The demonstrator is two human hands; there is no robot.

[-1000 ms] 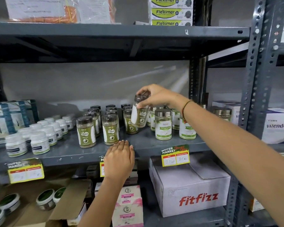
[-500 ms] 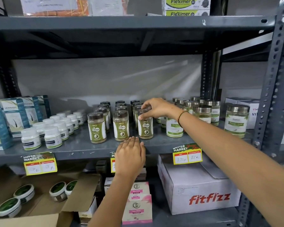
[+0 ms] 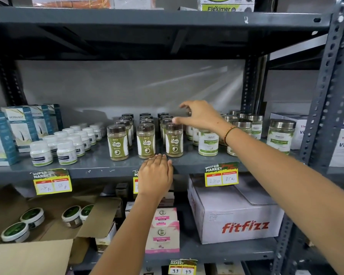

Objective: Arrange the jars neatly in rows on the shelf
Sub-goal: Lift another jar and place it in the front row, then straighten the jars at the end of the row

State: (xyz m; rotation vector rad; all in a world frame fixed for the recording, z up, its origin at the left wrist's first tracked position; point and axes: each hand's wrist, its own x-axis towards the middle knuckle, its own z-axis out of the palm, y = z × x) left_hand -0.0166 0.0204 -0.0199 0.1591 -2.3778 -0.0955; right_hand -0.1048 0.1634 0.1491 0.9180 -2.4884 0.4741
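Note:
Green-labelled brown-lidded jars stand in three rows running front to back on the grey shelf (image 3: 99,168). The front jars are the left one (image 3: 117,143), the middle one (image 3: 145,140) and the right one (image 3: 174,141). My right hand (image 3: 201,116) hovers just above the right front jar, fingers spread; its thumb tip is close to the lid. My left hand (image 3: 155,175) lies flat on the shelf's front edge, below the middle jar, holding nothing. Steel-lidded jars (image 3: 208,142) stand to the right, partly hidden by my right arm.
White bottles (image 3: 41,153) and teal boxes (image 3: 2,135) fill the shelf's left part. One steel-lidded jar (image 3: 280,133) stands by the right upright (image 3: 324,100). Below are a fitfizz carton (image 3: 236,215), pink boxes (image 3: 163,233) and an open cardboard box (image 3: 48,225) of tubs.
My right hand carried a green-labelled jar down to the front of the right row, set it upright and let go. It now sits slightly above the lid. The left hand stayed put.

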